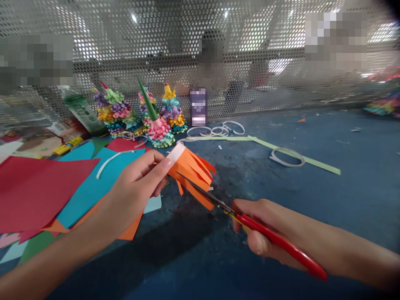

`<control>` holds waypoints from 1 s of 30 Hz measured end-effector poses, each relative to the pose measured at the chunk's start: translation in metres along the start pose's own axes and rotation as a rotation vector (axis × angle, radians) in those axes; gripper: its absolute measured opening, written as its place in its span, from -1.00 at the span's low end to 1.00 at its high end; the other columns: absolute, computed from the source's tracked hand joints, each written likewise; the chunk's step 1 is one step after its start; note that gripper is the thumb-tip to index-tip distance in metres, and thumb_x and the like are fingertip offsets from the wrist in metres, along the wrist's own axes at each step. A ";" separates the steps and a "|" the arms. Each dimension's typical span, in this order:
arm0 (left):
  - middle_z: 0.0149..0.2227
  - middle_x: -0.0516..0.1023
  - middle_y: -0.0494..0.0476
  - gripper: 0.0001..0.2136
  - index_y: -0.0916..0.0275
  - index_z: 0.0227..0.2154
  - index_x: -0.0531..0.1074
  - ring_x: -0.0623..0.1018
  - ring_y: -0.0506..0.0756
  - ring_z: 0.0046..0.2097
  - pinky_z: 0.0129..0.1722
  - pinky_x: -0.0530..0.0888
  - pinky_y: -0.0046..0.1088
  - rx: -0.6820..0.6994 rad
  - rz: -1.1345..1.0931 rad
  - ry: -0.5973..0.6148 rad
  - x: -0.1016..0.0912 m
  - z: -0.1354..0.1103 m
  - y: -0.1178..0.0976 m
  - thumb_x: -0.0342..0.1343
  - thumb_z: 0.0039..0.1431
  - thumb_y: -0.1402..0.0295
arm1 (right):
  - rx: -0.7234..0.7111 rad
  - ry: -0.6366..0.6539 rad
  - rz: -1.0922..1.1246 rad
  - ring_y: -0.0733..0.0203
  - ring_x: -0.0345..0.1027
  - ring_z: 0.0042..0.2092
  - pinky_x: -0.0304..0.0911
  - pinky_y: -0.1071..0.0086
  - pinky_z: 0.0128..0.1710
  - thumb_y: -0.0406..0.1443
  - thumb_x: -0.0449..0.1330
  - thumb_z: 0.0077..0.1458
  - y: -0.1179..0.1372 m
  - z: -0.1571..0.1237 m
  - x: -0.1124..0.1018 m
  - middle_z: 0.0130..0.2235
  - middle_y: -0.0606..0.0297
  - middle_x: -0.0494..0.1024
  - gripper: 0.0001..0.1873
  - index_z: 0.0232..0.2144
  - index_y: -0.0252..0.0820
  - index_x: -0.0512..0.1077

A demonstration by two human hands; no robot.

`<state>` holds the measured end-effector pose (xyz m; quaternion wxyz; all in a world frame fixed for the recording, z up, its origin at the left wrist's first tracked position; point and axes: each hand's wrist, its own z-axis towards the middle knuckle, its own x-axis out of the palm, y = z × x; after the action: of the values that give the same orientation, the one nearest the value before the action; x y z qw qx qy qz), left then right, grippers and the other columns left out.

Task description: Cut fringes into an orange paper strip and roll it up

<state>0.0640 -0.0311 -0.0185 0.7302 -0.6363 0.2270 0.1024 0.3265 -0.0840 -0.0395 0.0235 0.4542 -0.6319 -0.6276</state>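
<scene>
My left hand pinches a rolled strip of orange paper with a white band at its top end and a cut fringe along its side. My right hand is closed around the red handles of a pair of scissors. The thin metal blades reach up to the orange fringe and lie against it. Beneath my left forearm lie overlapping sheets of red, teal and orange paper. A white paper strip rests on the teal sheet.
Several tiered paper cones stand at the back, one topped by a green point. White paper curls, a long pale green strip and scraps lie on the blue tabletop. A perforated metal screen rises behind, with a seated person beyond it.
</scene>
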 end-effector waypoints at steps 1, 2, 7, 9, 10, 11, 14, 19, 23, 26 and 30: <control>-0.65 0.18 -0.11 -0.74 0.19 -0.49 0.23 0.17 -0.06 -0.60 -0.64 0.14 -0.59 0.003 0.009 0.008 0.000 -0.001 0.000 -0.03 0.27 0.19 | 0.012 0.035 0.016 0.41 0.03 -0.53 -0.01 0.58 -0.64 -0.04 0.12 0.12 0.001 0.001 0.000 -0.49 0.43 0.25 -0.67 -0.31 -0.21 0.32; -0.65 0.19 -0.11 -0.74 0.19 -0.49 0.23 0.17 -0.06 -0.59 -0.63 0.15 -0.59 0.006 0.018 0.014 0.001 -0.002 0.001 -0.04 0.27 0.18 | 0.032 0.070 0.038 0.43 0.01 -0.54 -0.02 0.59 -0.64 -0.03 0.10 0.14 0.001 0.002 -0.001 -0.50 0.45 0.23 -0.66 -0.29 -0.20 0.30; -0.65 0.19 -0.12 -0.72 0.19 -0.50 0.23 0.18 -0.07 -0.60 -0.63 0.16 -0.59 0.023 0.033 0.001 0.002 -0.005 0.002 -0.04 0.27 0.15 | 0.115 0.099 0.141 0.48 0.04 -0.58 0.00 0.62 -0.62 -0.08 0.07 0.21 0.001 0.008 -0.001 -0.55 0.52 0.16 -0.73 -0.30 -0.18 0.29; -0.65 0.20 -0.12 -0.71 0.19 -0.50 0.23 0.18 -0.07 -0.60 -0.62 0.17 -0.59 0.026 0.042 -0.009 0.002 -0.004 0.002 -0.04 0.27 0.15 | 0.125 0.089 0.211 0.49 0.07 -0.59 0.03 0.63 -0.62 -0.11 0.08 0.20 0.002 0.010 0.001 -0.57 0.54 0.17 -0.76 -0.33 -0.17 0.28; -0.65 0.20 -0.11 -0.71 0.19 -0.50 0.23 0.19 -0.07 -0.60 -0.62 0.17 -0.59 0.029 0.048 -0.013 0.002 -0.004 0.001 -0.04 0.27 0.15 | 0.135 0.092 0.241 0.49 0.08 -0.60 0.04 0.63 -0.62 -0.13 0.10 0.19 0.003 0.010 0.001 -0.58 0.54 0.17 -0.77 -0.36 -0.17 0.28; -0.65 0.21 -0.11 -0.71 0.19 -0.50 0.23 0.19 -0.07 -0.59 -0.62 0.17 -0.59 0.031 0.052 -0.015 0.002 -0.004 0.001 -0.04 0.27 0.15 | 0.152 0.097 0.255 0.48 0.10 -0.60 0.04 0.63 -0.62 -0.15 0.13 0.18 0.004 0.011 0.002 -0.59 0.54 0.18 -0.78 -0.38 -0.18 0.27; -0.65 0.20 -0.11 -0.71 0.19 -0.51 0.23 0.20 -0.06 -0.59 -0.62 0.17 -0.57 0.051 0.060 -0.009 0.001 -0.004 0.001 -0.04 0.27 0.15 | 0.172 0.096 0.261 0.47 0.11 -0.60 0.03 0.62 -0.63 -0.20 0.16 0.14 0.008 0.012 0.002 -0.60 0.54 0.20 -0.80 -0.43 -0.17 0.26; -0.62 0.18 -0.10 -0.71 0.18 -0.50 0.23 0.19 -0.05 -0.57 -0.59 0.15 -0.52 0.112 0.191 -0.019 -0.003 -0.004 0.005 -0.05 0.27 0.13 | 0.208 0.034 0.027 0.38 0.24 -0.54 0.07 0.56 -0.59 -0.19 0.18 0.08 0.002 0.002 0.007 -0.51 0.45 0.41 -0.83 -0.41 -0.14 0.31; -0.59 0.20 -0.09 -0.70 0.19 -0.49 0.21 0.20 -0.04 -0.56 -0.58 0.14 -0.51 0.165 0.273 -0.060 -0.014 -0.002 -0.002 -0.09 0.28 0.12 | 0.190 -0.073 -0.206 0.23 0.40 -0.44 0.14 0.49 -0.49 -0.22 0.20 0.03 -0.013 -0.017 0.015 -0.43 0.35 0.55 -0.87 -0.36 -0.09 0.32; -0.55 0.28 -0.07 -0.72 0.18 -0.45 0.25 0.30 -0.03 -0.51 -0.53 0.22 -0.51 0.206 0.297 -0.087 -0.025 0.000 -0.013 -0.07 0.27 0.11 | 0.279 -0.097 -0.263 0.17 0.43 -0.46 0.14 0.46 -0.53 -0.21 0.16 0.04 -0.031 -0.034 0.012 -0.47 0.34 0.56 -0.90 -0.41 -0.08 0.34; -0.46 0.33 -0.04 -0.77 0.18 -0.39 0.30 0.35 -0.01 -0.44 -0.48 0.24 -0.50 0.263 0.311 -0.151 -0.040 0.011 -0.027 -0.02 0.24 0.14 | 0.333 -0.353 -0.441 0.02 0.48 -0.41 0.28 0.29 -0.41 0.01 0.08 0.08 -0.069 -0.053 -0.015 -0.40 0.22 0.60 -0.69 -0.31 -0.04 0.42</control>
<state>0.0433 -0.0198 0.0247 0.7973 -0.4831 0.2785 0.2309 0.4047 -0.1024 -0.0764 -0.2974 0.4619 -0.6068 -0.5745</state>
